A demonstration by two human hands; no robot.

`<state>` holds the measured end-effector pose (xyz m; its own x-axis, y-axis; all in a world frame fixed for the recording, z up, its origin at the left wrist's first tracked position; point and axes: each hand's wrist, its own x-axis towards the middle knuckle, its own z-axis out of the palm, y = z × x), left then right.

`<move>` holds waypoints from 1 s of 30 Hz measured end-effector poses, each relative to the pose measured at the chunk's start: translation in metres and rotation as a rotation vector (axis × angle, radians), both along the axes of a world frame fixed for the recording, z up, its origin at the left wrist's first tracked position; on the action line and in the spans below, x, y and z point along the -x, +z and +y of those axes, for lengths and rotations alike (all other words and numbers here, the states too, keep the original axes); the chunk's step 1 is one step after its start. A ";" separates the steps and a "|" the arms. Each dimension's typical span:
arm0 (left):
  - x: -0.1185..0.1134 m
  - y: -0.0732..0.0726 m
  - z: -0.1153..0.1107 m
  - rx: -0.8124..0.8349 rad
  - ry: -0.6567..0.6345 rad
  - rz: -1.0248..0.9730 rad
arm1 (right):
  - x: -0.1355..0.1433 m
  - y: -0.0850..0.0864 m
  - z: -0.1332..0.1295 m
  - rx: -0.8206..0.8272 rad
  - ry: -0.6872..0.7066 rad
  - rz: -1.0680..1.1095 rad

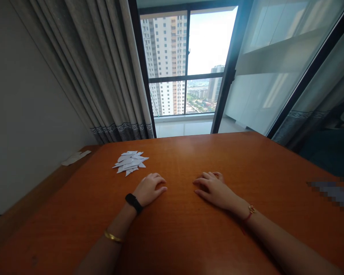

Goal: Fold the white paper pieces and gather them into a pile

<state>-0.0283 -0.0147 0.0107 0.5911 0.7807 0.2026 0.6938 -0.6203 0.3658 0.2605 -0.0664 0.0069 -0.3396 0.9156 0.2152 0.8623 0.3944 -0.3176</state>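
My left hand (150, 189) rests on the wooden table (177, 229), its thumb apart from the slightly curled fingers and nothing held. Just beyond it, to the left, lies a loose pile of folded white paper pieces (130, 162) with pointed ends; a gap separates the hand from the pile. My right hand (212, 189) lies on the tabletop too, fingers loosely bent and spread, with nothing in it. Bare wood shows between the two hands. A black band (133, 203) is on my left wrist, and a thin red bracelet (250, 213) circles my right wrist.
A flat whitish strip (76, 157) lies on a ledge along the left wall. Grey curtains (114, 76) hang behind the table's left side, beside a dark-framed glass door (227, 88). A blurred, pixelated patch (335, 194) covers something at the table's right edge.
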 end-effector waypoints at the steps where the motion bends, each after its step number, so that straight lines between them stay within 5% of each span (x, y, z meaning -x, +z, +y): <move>1: 0.000 0.000 -0.001 -0.006 0.004 0.007 | 0.000 -0.001 0.000 0.003 -0.008 0.006; 21: -0.004 -0.004 -0.008 -0.010 0.052 -0.008 | 0.000 -0.009 0.000 -0.023 -0.041 0.055; 30: 0.005 -0.001 -0.005 -0.184 0.049 -0.391 | -0.014 -0.005 0.003 -0.500 -0.177 0.209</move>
